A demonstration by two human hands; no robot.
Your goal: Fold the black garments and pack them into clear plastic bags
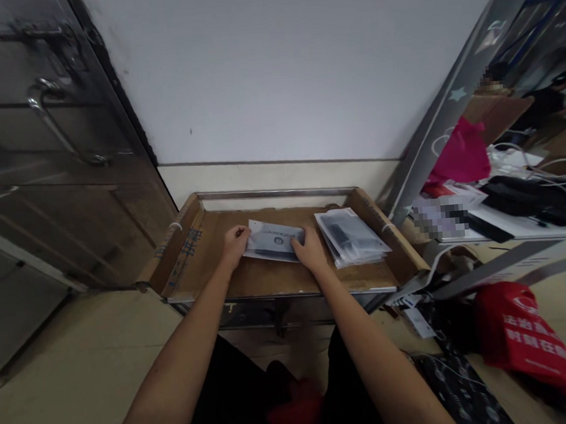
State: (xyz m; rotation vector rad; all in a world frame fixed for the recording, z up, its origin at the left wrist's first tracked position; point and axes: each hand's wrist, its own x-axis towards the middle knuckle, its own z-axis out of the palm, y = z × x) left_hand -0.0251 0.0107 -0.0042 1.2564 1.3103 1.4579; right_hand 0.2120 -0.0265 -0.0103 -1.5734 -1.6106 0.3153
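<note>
A flat pale plastic pouch point(274, 239) with dark printing is held level over the cardboard-lined tray point(269, 285). My left hand point(236, 244) pinches the pouch at its left end. At the other end, my right hand point(310, 249) grips it with the thumb on top and the fingers hidden beneath. Just right of that hand, a stack of similar translucent pouches point(351, 236) lies in the tray, a dark item showing through the top one.
A metal door with a handle point(63, 128) stands at the left. Behind the tray rises a white wall point(272, 75). To the right is a cluttered white desk point(523, 219), with a red bag point(532, 336) below it. People sit farther back at the right.
</note>
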